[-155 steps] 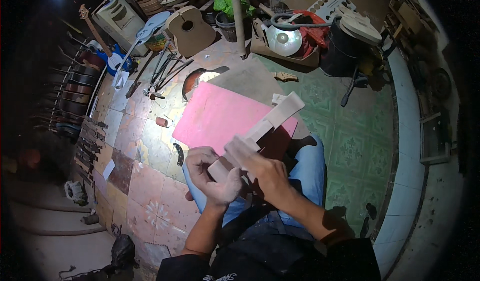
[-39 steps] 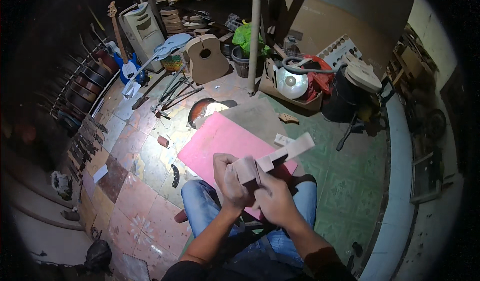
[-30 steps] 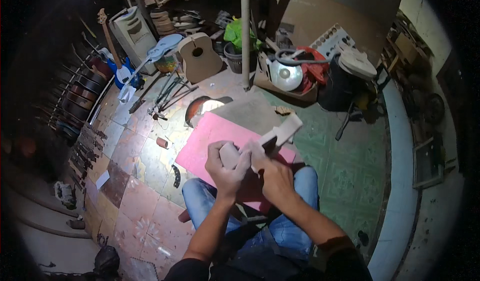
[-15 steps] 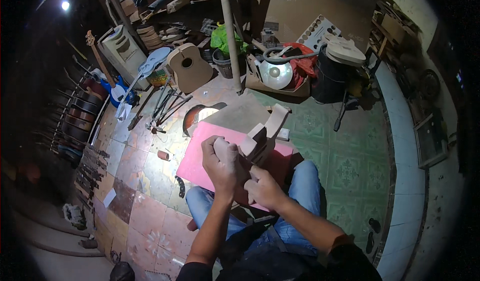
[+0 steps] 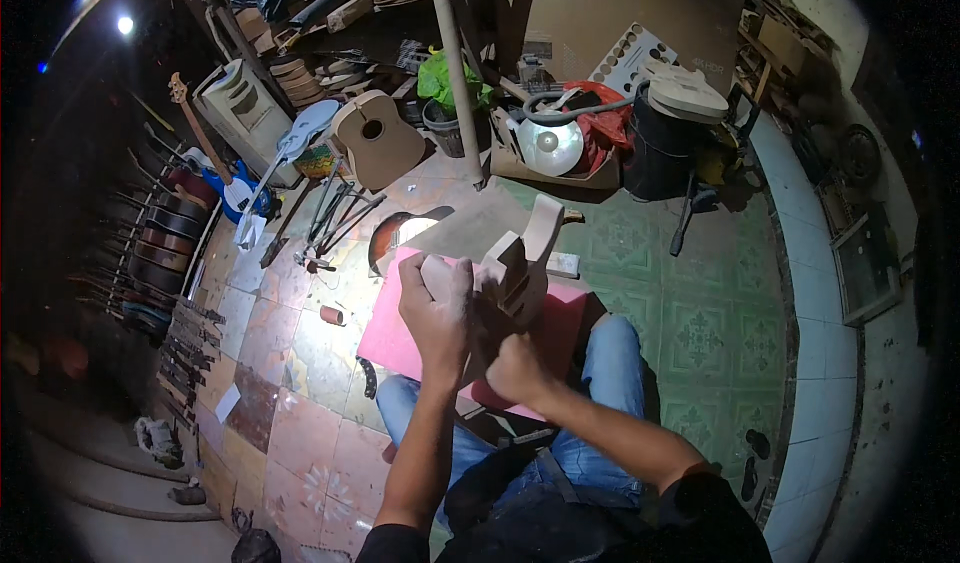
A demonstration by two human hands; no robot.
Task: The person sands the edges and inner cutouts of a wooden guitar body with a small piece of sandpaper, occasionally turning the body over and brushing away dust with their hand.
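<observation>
A bare, pale wooden electric guitar body (image 5: pixel 541 231) stands tilted over my lap, with a curved horn at its far end and cut-out pockets in its face. My left hand (image 5: pixel 437 308) is closed around its near left part, fingers wrapped over the edge. Just right of it, my right hand (image 5: pixel 522 371) is curled against the near side of the body. Whatever those fingers hold is hidden in shadow. Beneath the body, a pink board (image 5: pixel 383 333) lies across my thighs.
Beyond the board lie a grey sheet (image 5: pixel 480 225) and a sunburst guitar body (image 5: pixel 392 238). A brown cylinder (image 5: pixel 332 315) rests on the tiles at left. Farther off are an acoustic guitar body (image 5: pixel 378 143), a metal pole (image 5: pixel 458 83), a black bin (image 5: pixel 660 153) and a guitar rack (image 5: pixel 165 223).
The guitar body has tipped more upright, its horn swinging left. My right hand has shifted slightly left, and its fingers are more tucked in. My left hand keeps its grip.
</observation>
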